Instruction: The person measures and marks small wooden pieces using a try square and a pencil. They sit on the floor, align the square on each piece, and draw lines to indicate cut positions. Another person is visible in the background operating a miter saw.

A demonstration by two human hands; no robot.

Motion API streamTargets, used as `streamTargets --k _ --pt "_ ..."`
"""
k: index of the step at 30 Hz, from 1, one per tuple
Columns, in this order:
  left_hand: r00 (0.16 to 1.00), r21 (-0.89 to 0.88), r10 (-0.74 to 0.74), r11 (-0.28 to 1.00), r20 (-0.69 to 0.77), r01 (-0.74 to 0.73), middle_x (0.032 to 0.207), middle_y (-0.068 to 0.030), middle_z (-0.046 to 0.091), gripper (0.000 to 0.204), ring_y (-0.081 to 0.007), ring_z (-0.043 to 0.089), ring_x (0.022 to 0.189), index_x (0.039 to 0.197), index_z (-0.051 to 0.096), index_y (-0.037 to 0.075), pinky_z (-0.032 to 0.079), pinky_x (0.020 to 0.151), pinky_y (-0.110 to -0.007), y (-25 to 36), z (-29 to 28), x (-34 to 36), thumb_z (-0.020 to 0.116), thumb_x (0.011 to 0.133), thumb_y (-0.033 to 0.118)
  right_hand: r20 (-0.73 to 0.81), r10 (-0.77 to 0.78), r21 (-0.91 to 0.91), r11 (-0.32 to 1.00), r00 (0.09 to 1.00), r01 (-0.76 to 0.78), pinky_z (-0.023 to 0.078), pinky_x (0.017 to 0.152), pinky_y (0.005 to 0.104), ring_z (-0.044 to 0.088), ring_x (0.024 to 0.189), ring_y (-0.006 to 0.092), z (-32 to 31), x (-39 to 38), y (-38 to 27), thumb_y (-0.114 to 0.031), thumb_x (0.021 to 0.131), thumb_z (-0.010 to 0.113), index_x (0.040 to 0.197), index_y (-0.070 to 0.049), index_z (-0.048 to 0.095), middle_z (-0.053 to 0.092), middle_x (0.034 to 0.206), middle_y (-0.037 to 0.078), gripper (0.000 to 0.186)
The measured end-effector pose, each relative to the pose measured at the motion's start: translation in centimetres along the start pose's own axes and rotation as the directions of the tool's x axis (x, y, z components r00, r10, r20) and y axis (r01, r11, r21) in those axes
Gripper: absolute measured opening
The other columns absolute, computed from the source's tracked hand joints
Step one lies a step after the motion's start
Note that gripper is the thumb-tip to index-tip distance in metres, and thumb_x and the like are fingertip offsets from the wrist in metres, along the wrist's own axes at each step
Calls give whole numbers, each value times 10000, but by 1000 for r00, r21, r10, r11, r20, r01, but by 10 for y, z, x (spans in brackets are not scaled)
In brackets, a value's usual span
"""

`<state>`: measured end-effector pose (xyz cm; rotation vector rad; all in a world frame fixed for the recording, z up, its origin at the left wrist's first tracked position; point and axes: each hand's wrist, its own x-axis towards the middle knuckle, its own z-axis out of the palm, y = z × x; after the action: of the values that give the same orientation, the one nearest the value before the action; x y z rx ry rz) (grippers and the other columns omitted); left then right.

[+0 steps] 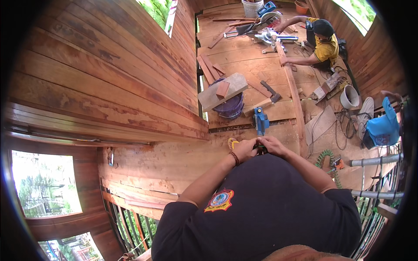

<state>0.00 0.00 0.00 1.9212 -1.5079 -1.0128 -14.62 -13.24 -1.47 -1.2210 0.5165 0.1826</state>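
Observation:
My left hand (245, 149), with a beaded bracelet at its wrist, and my right hand (274, 146) meet in front of my belly. Both are closed around a small dark thing (260, 149) with a hint of green. My fingers and shirt cover most of it, so its kind is unclear. Just beyond my hands, a blue power planer (261, 121) rests on the wooden floor. A foot in a yellow-strapped sandal (234, 144) shows beside my left hand.
A co-worker (324, 48) steadies a long plank (291, 82) at a miter saw (270, 32). A board lies across a purple bucket (230, 106), near a hammer-like tool (273, 92). Cables, a white bucket (349, 96), a blue bag (384, 126) and a coiled green hose (324, 158) lie right.

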Motion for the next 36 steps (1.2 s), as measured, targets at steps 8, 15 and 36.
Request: streamTargets --k 8,15,36 --pt "998 -122 -19 992 -55 13 934 -216 690 312 -395 668 894 1009 579 28 509 759 -449 -1 -1 4 713 878 276 -33 -59 7 998 998 59 435 646 238 533 748 66 -2 6 6 -245 1022 523 1150 12 649 646 912 8 313" --pt "993 -139 -5 990 -119 -12 935 -170 685 364 -356 681 894 1027 547 44 522 745 -428 -3 4 4 760 843 275 -109 -73 -19 997 991 72 440 630 250 548 729 79 -2 -3 4 -203 951 590 1094 1 656 646 863 29 258" --pt "587 -286 -810 560 8 777 879 -194 722 249 -311 694 869 805 726 37 526 786 -402 -207 98 -105 679 800 281 -352 233 -677 606 907 -418 512 724 410 672 787 329 -94 -64 101 -405 795 728 872 -5 726 687 816 207 407"
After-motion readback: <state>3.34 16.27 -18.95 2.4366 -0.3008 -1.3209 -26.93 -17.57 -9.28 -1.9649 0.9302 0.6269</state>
